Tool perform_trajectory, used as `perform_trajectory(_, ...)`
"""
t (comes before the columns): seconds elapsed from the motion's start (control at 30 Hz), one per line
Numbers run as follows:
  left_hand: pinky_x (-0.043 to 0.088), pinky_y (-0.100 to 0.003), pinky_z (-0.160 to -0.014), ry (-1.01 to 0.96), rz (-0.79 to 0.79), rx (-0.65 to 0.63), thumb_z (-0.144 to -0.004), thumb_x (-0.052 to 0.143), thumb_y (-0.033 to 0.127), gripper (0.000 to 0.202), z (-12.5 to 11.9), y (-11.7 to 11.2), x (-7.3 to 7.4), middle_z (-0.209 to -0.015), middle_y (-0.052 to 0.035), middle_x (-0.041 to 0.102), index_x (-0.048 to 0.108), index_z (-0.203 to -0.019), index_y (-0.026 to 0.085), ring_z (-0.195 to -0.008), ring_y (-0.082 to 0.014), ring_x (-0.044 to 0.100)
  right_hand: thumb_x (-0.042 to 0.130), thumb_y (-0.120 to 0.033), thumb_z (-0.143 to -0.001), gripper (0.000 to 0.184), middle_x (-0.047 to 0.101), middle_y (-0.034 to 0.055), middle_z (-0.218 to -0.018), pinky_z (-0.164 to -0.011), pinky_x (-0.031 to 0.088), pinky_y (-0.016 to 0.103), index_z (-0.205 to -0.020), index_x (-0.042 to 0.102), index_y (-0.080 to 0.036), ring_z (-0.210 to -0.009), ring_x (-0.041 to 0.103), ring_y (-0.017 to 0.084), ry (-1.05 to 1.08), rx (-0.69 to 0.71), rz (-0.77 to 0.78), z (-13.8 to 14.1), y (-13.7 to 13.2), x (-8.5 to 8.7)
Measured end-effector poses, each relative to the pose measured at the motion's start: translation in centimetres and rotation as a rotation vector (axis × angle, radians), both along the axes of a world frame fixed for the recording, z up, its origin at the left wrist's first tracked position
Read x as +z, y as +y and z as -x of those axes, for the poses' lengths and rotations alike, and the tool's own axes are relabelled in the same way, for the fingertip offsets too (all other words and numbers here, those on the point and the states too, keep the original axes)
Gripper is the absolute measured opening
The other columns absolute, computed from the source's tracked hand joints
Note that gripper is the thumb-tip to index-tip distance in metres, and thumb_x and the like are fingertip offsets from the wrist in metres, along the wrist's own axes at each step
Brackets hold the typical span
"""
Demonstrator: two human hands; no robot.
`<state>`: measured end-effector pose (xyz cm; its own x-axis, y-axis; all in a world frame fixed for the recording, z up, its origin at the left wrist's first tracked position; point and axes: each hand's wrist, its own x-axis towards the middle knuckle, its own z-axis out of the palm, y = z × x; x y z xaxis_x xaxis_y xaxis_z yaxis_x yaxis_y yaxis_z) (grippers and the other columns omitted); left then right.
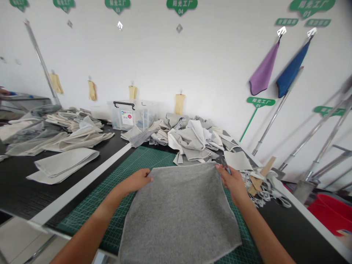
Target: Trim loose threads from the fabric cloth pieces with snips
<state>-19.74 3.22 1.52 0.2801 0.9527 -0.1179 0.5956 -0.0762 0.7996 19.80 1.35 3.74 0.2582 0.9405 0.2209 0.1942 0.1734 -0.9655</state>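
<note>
A grey square cloth (181, 212) lies flat on the green cutting mat (137, 161) in front of me. My left hand (139, 179) pinches its far left corner, fingers closed on the edge. At the far right corner my right hand (232, 180) grips the cloth; a small blue-tipped tool pokes out beside its fingers. Both arms reach forward along the cloth's sides.
A heap of grey and white cloths (189, 139) lies just beyond the mat. Folded cloths (62, 163) and more piles sit on the black table at left. A clear plastic box (129, 114) stands by the wall. Trimmings (264, 183) lie at right, a red tub (332, 212) beyond the table edge.
</note>
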Motion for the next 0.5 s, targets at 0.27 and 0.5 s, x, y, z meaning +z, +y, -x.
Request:
perform_trajectory(0.27, 0.048, -0.038, -0.094, -0.539, 0.258, -0.196, -0.076, 0.075, 0.042, 0.053, -0.2, -1.3, 7.9, -0.12, -0.0108, 0.069, 0.067, -0.122, 0.019, -0.116, -0.0326, 0.061, 0.079, -0.048, -0.078, 0.038, 0.023, -0.0111, -0.057, -0.04, 0.011, 0.019, -0.091, 0.058, -0.019, -0.044, 0.019, 0.005, 0.147, -0.033, -0.131, -1.5, -2.9, 7.6)
perform_trajectory(0.5, 0.051, -0.034, -0.085, -0.366, -0.104, -0.204, -0.084, 0.066, 0.049, 0.037, 0.5, -2.6, 12.9, -0.104, -0.0071, 0.07, 0.07, -0.109, 0.022, -0.1, -0.0271, 0.064, 0.081, -0.032, -0.079, 0.025, 0.027, -0.009, -0.059, -0.041, 0.008, 0.024, -0.082, 0.059, -0.019, -0.043, 0.02, 0.005, 0.198, -0.046, -0.334, -2.1, -6.2, 14.1)
